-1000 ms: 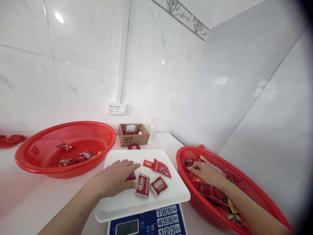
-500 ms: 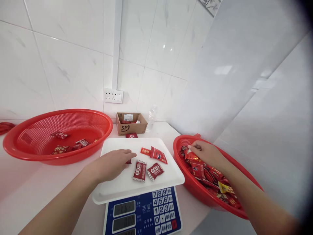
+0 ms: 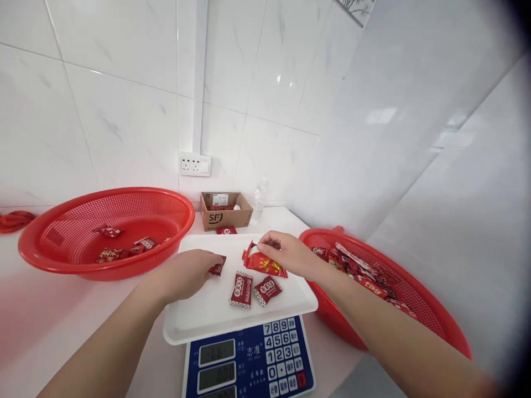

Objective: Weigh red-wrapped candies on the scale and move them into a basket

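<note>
Right hand (image 3: 282,251) had a shiny, crinkly red packet (image 3: 265,266) pinched over the flat white tray (image 3: 199,318); left hand (image 3: 191,273) was gripping a smaller dark-red packet (image 3: 219,267) there. I saw holey red plastic baskets (image 3: 136,203) either side.

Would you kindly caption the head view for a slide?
Left hand at maroon packet, right hand holding red-gold packet over white scale tray.

The scale (image 3: 257,362) and baskets (image 3: 112,272) of packets (image 3: 359,271) suggest a packing room (tiled wall (image 3: 141,121)).
</note>
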`<state>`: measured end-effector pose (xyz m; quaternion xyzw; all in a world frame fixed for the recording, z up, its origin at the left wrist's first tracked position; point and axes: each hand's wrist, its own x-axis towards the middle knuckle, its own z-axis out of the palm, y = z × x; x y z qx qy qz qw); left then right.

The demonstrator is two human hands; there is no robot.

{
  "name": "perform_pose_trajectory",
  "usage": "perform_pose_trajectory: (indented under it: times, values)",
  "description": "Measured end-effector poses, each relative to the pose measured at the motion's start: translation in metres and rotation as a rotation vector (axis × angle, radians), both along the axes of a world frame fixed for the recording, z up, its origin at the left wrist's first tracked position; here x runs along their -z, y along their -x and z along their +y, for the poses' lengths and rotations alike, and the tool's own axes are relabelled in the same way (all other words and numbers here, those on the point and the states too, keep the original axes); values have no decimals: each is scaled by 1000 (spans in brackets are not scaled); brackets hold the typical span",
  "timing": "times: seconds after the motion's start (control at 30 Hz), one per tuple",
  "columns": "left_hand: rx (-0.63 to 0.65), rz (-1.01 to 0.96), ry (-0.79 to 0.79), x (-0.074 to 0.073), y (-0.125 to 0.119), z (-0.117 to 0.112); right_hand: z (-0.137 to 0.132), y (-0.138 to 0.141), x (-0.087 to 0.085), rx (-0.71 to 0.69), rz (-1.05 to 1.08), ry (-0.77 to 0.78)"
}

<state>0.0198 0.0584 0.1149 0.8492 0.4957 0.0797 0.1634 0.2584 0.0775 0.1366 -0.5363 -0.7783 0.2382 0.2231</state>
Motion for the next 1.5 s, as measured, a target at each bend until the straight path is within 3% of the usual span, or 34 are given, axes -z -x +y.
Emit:
perform_pose_trajectory:
  times: [0.13,0.27,0.5,0.73,0.9,1.13,1.27,1.5]
  values:
    - [-36,31,-25,-1,4,-1,2,6,6,-25,-49,26]
    - [-47,88,-49,-2,6,-2,9,-8,17,-16,-168,-35]
    - [181,-1,20,-1,-11,-8,13,-31,33,-48,-326,-9]
    - [204,8,-33,9,-23,-3,7,-29,25,41,-317,-81]
    - [199,4,-54,7,-23,-6,6,-18,20,45,-199,-120]
    - [79,-45,-152,0,-26,-8,5,10,33,-51,-169,-110]
    - [64,8,-60,6,-24,-4,5,18,35,-76,-234,-130]
    - [112,-40,-9,17,-22,7,6,7,16,-2,-246,-121]
